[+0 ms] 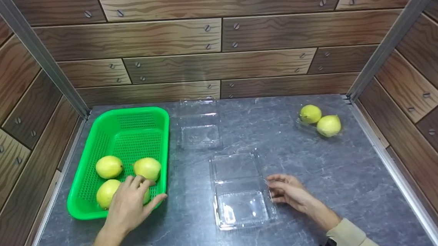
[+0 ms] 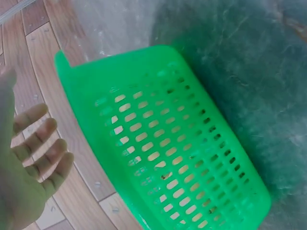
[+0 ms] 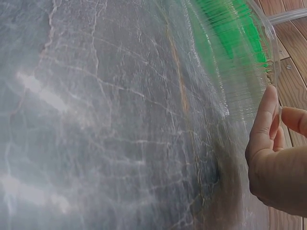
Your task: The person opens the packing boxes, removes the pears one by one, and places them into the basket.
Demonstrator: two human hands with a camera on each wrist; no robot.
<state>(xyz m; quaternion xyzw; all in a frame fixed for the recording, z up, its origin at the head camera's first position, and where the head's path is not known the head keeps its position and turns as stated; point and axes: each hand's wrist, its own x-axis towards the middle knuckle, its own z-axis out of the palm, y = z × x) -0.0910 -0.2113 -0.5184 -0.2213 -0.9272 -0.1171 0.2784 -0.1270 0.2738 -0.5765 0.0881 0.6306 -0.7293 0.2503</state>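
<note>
My left hand [image 1: 130, 202] is over the near end of a green plastic basket [image 1: 81, 194], fingers loosely spread and thumb out over the rim. Below it are yellow-green pears: one pear [image 1: 106, 193] by the palm, another pear [image 1: 147, 168] just beyond the fingertips, and one partly hidden under the hand. In the left wrist view the fingers [image 2: 36, 139] show relaxed beside the basket's wall. My right hand [image 1: 291, 193] pinches the right edge of an opened clear plastic clamshell box [image 1: 242, 206] between thumb and fingers, as the right wrist view also shows.
Behind the near box stands a second opened clear clamshell [image 1: 200, 132]. At the back right, two pears [image 1: 328, 126] sit in another clear container. One more pear [image 1: 109, 167] lies in the basket. Wood-patterned walls [image 1: 215, 65] enclose the grey marbled table [image 1: 290, 152].
</note>
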